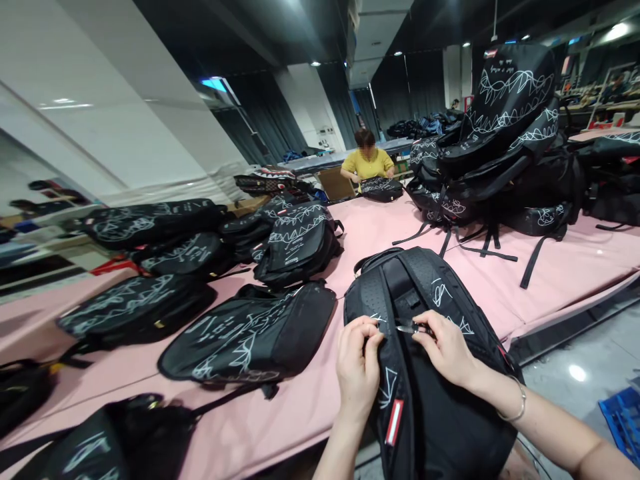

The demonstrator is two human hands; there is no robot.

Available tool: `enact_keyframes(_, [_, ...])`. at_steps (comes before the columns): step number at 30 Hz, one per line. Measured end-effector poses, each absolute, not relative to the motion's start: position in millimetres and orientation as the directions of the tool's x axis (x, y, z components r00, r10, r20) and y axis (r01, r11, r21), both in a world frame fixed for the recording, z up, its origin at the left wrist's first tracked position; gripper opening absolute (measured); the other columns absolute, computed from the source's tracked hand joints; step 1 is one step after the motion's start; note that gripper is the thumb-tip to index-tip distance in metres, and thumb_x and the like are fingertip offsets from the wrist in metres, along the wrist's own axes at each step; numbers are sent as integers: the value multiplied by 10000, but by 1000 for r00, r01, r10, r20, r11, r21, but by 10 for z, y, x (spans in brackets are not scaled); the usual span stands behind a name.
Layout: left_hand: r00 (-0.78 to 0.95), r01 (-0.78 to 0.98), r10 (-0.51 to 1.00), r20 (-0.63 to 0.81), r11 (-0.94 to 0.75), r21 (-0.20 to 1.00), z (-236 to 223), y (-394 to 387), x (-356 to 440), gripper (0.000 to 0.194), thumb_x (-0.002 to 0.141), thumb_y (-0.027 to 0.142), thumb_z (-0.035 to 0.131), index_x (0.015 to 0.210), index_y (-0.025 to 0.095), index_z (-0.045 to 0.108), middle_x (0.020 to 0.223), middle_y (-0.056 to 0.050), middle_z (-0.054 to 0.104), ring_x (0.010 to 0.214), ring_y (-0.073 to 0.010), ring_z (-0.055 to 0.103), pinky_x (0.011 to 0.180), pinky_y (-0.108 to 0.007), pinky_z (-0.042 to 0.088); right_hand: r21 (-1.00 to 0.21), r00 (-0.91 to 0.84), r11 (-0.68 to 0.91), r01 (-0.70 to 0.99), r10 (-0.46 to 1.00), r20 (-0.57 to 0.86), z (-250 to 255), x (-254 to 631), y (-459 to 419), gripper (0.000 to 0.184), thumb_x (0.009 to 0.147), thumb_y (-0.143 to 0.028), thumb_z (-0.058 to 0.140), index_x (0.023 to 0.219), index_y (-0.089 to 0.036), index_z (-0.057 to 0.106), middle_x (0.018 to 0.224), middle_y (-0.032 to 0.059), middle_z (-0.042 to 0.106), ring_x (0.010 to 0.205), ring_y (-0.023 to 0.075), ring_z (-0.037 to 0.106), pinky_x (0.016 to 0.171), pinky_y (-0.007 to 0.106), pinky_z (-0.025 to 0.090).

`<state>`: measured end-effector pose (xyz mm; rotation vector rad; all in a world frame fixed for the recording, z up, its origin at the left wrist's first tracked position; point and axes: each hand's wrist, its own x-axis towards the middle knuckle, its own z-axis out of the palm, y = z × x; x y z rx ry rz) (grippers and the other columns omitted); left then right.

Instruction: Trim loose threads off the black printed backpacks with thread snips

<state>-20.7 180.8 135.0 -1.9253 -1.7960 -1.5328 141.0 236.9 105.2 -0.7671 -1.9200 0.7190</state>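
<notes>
A black backpack (425, 400) with white scribble print lies back side up at the near edge of the pink table (380, 230), straps toward me. My left hand (357, 367) pinches the left shoulder strap, fingers closed on the fabric. My right hand (447, 347) is closed on a small metal thread snipper (410, 327), its tip pointing left toward the pinched spot. A bracelet is on my right wrist. A red and white tag (394, 421) shows on the strap below my left hand.
Several more black printed backpacks (250, 337) lie spread over the left of the table, and a tall pile (500, 133) stands at the back right. A person in a yellow top (367, 163) works at the far end. A blue crate (623, 417) sits on the floor at right.
</notes>
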Motion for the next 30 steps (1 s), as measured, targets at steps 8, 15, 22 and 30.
enact_keyframes(8, [-196,789,698,689,-305,533,1345,1830,-157,103,833,195,457,740,203,500,853,-35,546,884,-186,509,786,-330,414,-361,-524,841,402,535,663,1115,1528,2412,132,882,-214,433,938,-167,544,813,62,598,753,185,530,681,301,385])
enact_keyframes(15, [-191,785,691,697,-318,531,1326,1816,-140,100,825,186,464,735,198,507,850,-35,547,882,-183,508,790,-330,413,-252,-594,841,479,522,613,1245,1531,2405,158,887,-220,415,821,-175,551,753,48,588,706,178,505,638,299,341])
enact_keyframes(22, [-403,652,652,643,-289,701,1290,1805,-87,149,824,262,454,692,198,483,849,-37,552,863,-180,529,788,-313,427,-487,-507,814,316,579,639,1226,1572,2479,101,869,-214,450,807,-187,525,753,28,601,704,154,544,657,266,398])
enact_keyframes(30, [-478,517,644,597,-343,784,1194,1778,-7,159,817,305,482,701,196,481,847,-38,540,860,-184,529,813,-321,420,-398,-543,858,324,513,665,1472,1295,2657,63,859,-224,490,859,-188,542,821,40,602,791,167,553,741,284,421])
